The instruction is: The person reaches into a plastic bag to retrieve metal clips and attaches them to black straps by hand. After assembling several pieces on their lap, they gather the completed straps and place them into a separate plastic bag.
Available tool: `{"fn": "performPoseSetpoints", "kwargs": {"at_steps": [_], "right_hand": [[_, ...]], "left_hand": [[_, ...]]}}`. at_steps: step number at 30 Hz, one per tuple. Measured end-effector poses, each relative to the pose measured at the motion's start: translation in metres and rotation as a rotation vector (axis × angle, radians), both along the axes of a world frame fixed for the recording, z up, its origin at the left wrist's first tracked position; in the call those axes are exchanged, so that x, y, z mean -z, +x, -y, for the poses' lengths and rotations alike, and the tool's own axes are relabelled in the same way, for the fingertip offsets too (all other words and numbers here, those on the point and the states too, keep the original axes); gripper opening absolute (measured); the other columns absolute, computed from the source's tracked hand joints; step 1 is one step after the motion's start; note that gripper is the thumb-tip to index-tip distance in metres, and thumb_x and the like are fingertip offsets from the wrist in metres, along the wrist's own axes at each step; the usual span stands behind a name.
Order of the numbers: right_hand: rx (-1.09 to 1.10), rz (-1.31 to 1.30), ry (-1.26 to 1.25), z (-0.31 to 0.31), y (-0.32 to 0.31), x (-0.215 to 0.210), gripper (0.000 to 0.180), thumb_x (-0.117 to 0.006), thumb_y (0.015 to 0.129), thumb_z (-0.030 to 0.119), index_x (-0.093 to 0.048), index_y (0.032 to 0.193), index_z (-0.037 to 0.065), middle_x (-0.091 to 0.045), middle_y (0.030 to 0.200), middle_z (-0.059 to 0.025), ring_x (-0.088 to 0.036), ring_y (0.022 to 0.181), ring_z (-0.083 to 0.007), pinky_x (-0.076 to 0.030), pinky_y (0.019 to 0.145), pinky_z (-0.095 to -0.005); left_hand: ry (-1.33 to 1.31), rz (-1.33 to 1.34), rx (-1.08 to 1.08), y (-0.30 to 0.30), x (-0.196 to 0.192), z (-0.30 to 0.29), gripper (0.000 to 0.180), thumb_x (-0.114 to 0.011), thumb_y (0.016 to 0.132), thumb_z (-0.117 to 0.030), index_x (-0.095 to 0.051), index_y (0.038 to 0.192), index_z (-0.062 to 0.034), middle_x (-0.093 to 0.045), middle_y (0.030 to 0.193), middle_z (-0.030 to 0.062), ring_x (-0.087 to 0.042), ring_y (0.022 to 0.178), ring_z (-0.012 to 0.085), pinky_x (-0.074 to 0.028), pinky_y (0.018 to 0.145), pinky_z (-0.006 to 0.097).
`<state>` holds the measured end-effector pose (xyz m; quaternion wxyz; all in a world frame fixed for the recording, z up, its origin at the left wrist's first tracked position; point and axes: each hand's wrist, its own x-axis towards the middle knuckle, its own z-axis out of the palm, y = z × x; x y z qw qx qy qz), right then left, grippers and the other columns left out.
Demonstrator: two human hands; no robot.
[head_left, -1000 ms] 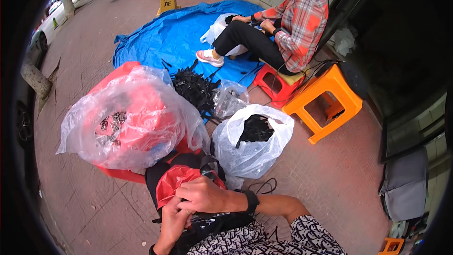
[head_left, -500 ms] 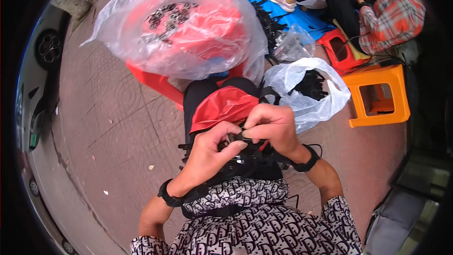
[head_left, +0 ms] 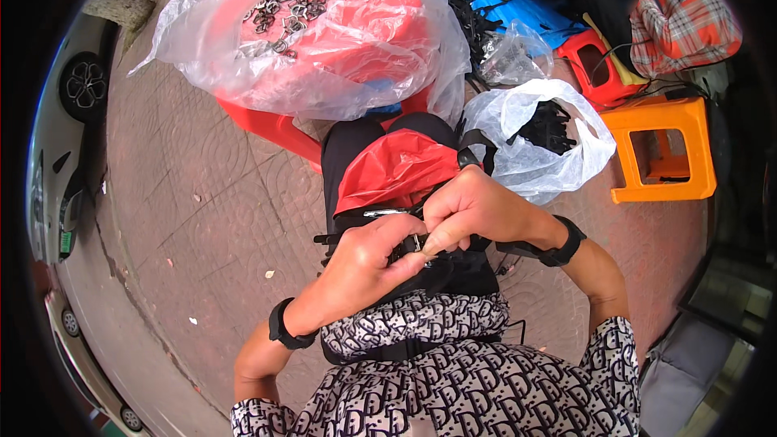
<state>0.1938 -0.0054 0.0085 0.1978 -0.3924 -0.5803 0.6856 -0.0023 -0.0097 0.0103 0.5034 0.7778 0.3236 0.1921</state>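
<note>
Over my lap, my left hand (head_left: 364,263) and my right hand (head_left: 473,214) meet, fingertips closed around a small metal buckle (head_left: 418,243) on a black strap. The fingers cover most of the strap and buckle. A red plastic sheet (head_left: 392,166) lies across my dark-trousered legs, just beyond the hands. In front of my knees, several loose metal buckles (head_left: 295,12) rest on a red surface under a clear plastic bag (head_left: 194,40). To the right, a white plastic bag (head_left: 595,146) gapes around black straps (head_left: 546,128).
An orange stool (head_left: 700,154) and a red stool (head_left: 573,53) stand at the right. Beyond them a person in a plaid shirt (head_left: 696,24) sits by a blue sheet (head_left: 530,20) with more black straps (head_left: 469,20). Cars (head_left: 61,137) line the left.
My right hand has turned, its wrist swinging outward to the right, with the fingertips slightly lower. The metal buckle shows more clearly between the fingers. The whole view has shifted a little.
</note>
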Motion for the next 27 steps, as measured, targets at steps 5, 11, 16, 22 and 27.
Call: {"fn": "performPoseSetpoints", "kwargs": {"at_steps": [5, 11, 16, 22, 27], "right_hand": [[0.170, -0.281, -0.149, 0.014, -0.002, 0.016, 0.015, -0.062, 0.069, 0.010, -0.057, 0.058, 0.001, -0.055, 0.054, -0.0040, -0.051, 0.045, -0.0071, -0.039, 0.041, -0.0179], [0.284, -0.419, -0.110, 0.024, -0.006, 0.026, 0.013, -0.062, 0.066, 0.006, -0.056, 0.057, -0.001, -0.055, 0.055, -0.0057, -0.052, 0.045, -0.0090, -0.039, 0.041, -0.0188], [0.355, -0.602, -0.098, 0.028, -0.013, 0.035, 0.010, -0.060, 0.065, 0.002, -0.056, 0.056, -0.001, -0.055, 0.054, -0.0057, -0.051, 0.045, -0.0094, -0.038, 0.041, -0.0205], [0.334, -0.292, 0.075, 0.018, -0.001, 0.020, 0.012, -0.063, 0.065, 0.003, -0.055, 0.056, 0.000, -0.052, 0.053, -0.0011, -0.047, 0.047, -0.0058, -0.034, 0.043, -0.0204], [0.314, -0.123, 0.407, 0.016, -0.002, 0.019, 0.015, -0.066, 0.064, 0.007, -0.054, 0.056, 0.001, -0.052, 0.054, -0.0032, -0.049, 0.049, -0.0087, -0.035, 0.044, -0.0234]], "left_hand": [[-0.111, 0.116, -0.017, -0.001, 0.002, 0.003, 0.023, -0.061, 0.071, -0.004, -0.055, 0.093, -0.0009, -0.057, 0.082, 0.0073, -0.056, 0.069, 0.0161, -0.044, 0.061, 0.026], [-0.214, 0.273, -0.102, 0.004, 0.014, 0.011, 0.021, -0.061, 0.073, -0.004, -0.055, 0.093, -0.0014, -0.057, 0.082, 0.0054, -0.054, 0.069, 0.0116, -0.043, 0.061, 0.024], [-0.517, 0.444, -0.208, 0.006, 0.021, 0.017, 0.020, -0.062, 0.075, -0.007, -0.054, 0.093, -0.0038, -0.056, 0.077, 0.0008, -0.050, 0.063, 0.0051, -0.040, 0.054, 0.019], [-0.738, 0.350, -0.192, 0.002, 0.013, 0.004, 0.024, -0.059, 0.080, -0.012, -0.052, 0.101, -0.0048, -0.050, 0.068, -0.0030, -0.038, 0.048, 0.0004, -0.029, 0.041, 0.016], [-0.852, 0.413, -0.201, 0.007, 0.012, 0.005, 0.020, -0.046, 0.087, -0.010, -0.049, 0.104, -0.0010, -0.044, 0.065, -0.0027, -0.036, 0.048, 0.0023, -0.032, 0.044, 0.018]]}}
